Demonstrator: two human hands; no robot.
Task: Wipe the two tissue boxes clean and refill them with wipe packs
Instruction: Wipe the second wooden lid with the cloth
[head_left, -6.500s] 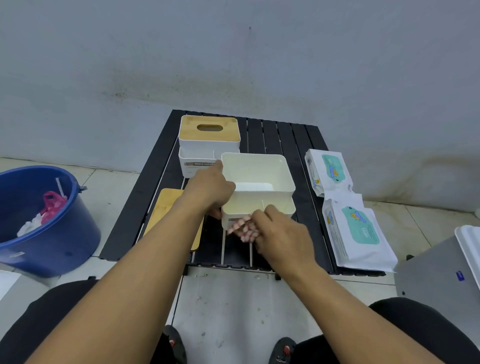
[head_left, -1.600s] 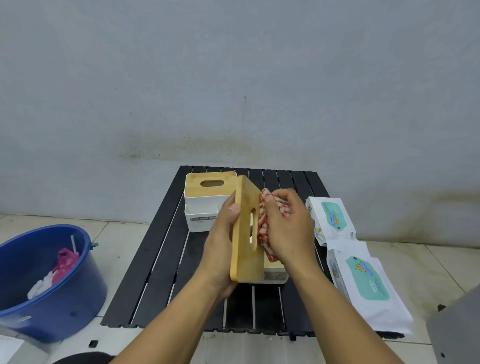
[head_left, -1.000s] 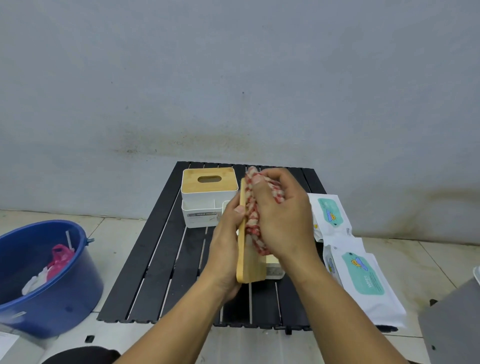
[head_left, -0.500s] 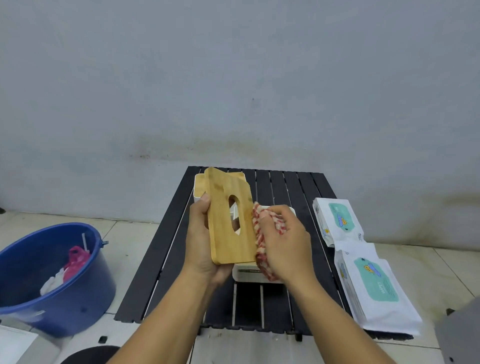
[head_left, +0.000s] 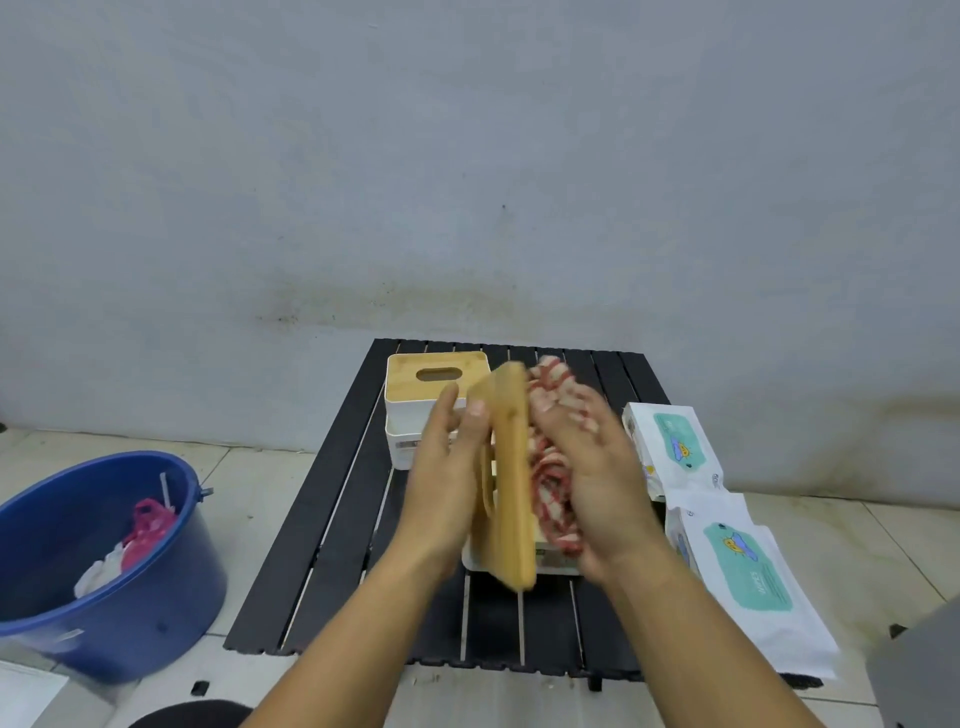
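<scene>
My left hand (head_left: 447, 483) holds a bamboo lid (head_left: 511, 478) upright and edge-on above the black slatted table (head_left: 332, 530). My right hand (head_left: 592, 478) presses a red-and-white cloth (head_left: 550, 467) against the lid's right face. Both are blurred by motion. Below them stands an open white tissue box (head_left: 545, 564), mostly hidden. A second white tissue box (head_left: 415, 421) with its bamboo lid on stands at the back left of the table. Two wipe packs (head_left: 675, 447) (head_left: 748, 582) lie along the table's right edge.
A blue bucket (head_left: 104, 551) with pink and white items inside stands on the tiled floor to the left. A grey object (head_left: 919, 675) is at the bottom right corner. A grey wall rises directly behind the table.
The lid has turned from showing its slotted face to edge-on, and my right hand with the cloth has moved up along its right side.
</scene>
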